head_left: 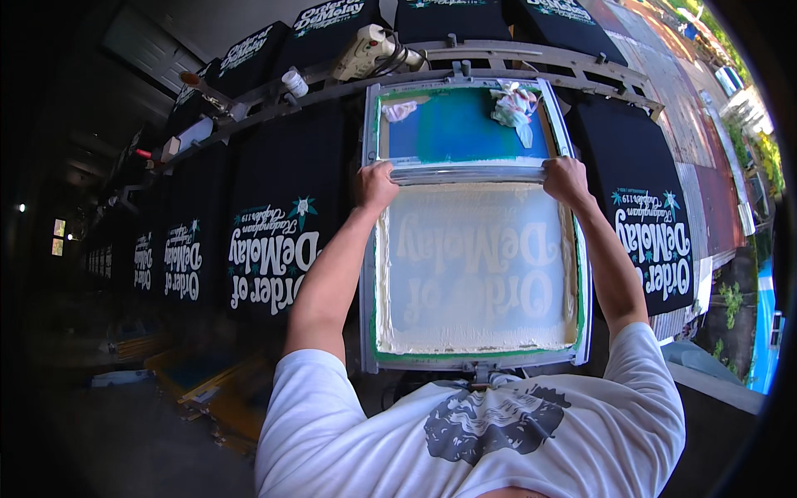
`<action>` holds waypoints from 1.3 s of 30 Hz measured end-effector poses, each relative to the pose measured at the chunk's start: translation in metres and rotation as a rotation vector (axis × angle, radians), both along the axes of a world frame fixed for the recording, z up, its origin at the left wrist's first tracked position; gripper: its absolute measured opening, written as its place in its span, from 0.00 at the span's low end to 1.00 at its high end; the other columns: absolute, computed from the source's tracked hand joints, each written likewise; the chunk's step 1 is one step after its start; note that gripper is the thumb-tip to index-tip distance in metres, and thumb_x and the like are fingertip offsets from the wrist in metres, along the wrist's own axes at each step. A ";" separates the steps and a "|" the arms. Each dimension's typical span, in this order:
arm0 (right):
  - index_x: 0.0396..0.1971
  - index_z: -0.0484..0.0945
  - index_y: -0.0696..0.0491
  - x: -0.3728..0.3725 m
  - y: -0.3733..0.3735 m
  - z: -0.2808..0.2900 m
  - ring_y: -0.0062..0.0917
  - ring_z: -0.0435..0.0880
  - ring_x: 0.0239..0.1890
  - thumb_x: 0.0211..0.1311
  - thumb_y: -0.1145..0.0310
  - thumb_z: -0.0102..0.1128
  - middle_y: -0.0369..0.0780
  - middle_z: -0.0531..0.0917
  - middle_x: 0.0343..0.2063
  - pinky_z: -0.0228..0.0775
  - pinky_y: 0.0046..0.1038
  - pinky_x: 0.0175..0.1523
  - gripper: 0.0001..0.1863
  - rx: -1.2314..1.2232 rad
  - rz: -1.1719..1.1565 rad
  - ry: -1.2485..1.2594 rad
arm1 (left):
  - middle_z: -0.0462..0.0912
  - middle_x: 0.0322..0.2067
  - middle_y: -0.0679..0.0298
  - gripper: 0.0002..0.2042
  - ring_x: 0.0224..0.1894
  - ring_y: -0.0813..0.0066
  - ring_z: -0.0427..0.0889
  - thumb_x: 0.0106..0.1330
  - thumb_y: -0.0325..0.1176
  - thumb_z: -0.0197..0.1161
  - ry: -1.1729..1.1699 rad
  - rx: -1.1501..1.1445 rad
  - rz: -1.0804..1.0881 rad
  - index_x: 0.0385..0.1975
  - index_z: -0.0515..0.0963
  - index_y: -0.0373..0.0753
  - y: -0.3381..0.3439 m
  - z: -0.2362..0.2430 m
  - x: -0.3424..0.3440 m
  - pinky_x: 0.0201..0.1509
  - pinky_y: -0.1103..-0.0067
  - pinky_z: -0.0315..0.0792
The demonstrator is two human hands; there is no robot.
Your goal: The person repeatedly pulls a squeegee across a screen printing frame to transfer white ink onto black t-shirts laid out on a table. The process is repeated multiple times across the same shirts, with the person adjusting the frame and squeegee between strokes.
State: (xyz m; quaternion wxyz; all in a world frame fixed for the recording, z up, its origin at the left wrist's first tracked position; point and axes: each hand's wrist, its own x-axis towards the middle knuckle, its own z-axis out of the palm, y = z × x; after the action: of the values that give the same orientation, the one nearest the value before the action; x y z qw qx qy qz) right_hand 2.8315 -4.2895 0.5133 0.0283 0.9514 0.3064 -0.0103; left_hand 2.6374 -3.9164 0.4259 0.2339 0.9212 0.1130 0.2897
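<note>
Head view: long bar (466, 175) lies crosswise over screen frame (584, 307), far of pale mesh (475, 249), spanning from your left hand (378, 184) to your right hand (566, 181). Your left forearm (336, 270) slants far and right, your right forearm (610, 257) far and left. Left fist curled tight around bar's left end; right fist likewise at right end.
</note>
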 end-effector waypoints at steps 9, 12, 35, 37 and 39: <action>0.23 0.84 0.49 -0.167 -0.103 -0.008 0.39 0.88 0.28 0.42 0.74 0.62 0.41 0.87 0.25 0.80 0.39 0.32 0.06 0.115 0.119 0.004 | 0.76 0.21 0.56 0.07 0.27 0.50 0.79 0.41 0.18 0.58 -0.050 0.054 -0.103 0.19 0.71 0.38 -0.088 -0.006 -0.187 0.35 0.61 0.73; 0.21 0.83 0.50 -0.245 -0.138 0.002 0.37 0.87 0.28 0.38 0.76 0.64 0.39 0.86 0.26 0.79 0.39 0.32 0.07 0.183 0.124 0.012 | 0.75 0.22 0.58 0.08 0.29 0.53 0.79 0.41 0.20 0.61 -0.001 0.005 -0.093 0.22 0.74 0.39 -0.131 0.017 -0.262 0.36 0.61 0.72; 0.37 0.90 0.49 0.017 -0.003 -0.010 0.44 0.89 0.35 0.46 0.75 0.60 0.47 0.88 0.30 0.81 0.42 0.38 0.17 0.065 0.010 -0.037 | 0.83 0.26 0.58 0.03 0.32 0.51 0.82 0.52 0.22 0.61 -0.081 0.132 -0.018 0.24 0.77 0.40 0.010 -0.011 0.025 0.39 0.62 0.71; 0.36 0.90 0.48 0.014 0.000 -0.009 0.44 0.89 0.34 0.46 0.74 0.60 0.47 0.88 0.29 0.81 0.42 0.38 0.16 0.025 0.024 -0.037 | 0.83 0.26 0.58 0.04 0.32 0.51 0.82 0.51 0.21 0.61 -0.090 0.145 -0.022 0.24 0.77 0.39 0.012 -0.016 0.018 0.40 0.62 0.72; 0.34 0.90 0.48 -0.002 -0.017 -0.013 0.43 0.89 0.33 0.46 0.72 0.60 0.46 0.88 0.28 0.80 0.42 0.37 0.15 -0.023 0.004 -0.025 | 0.83 0.26 0.58 0.05 0.32 0.52 0.82 0.50 0.20 0.61 -0.103 0.140 -0.039 0.24 0.77 0.39 -0.002 -0.021 -0.001 0.40 0.62 0.73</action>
State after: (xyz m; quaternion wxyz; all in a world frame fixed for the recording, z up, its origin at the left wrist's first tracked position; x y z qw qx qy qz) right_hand 2.8295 -4.3069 0.5004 0.0429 0.9505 0.3079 -0.0019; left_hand 2.6365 -3.9189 0.4049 0.1800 0.9212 0.0626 0.3392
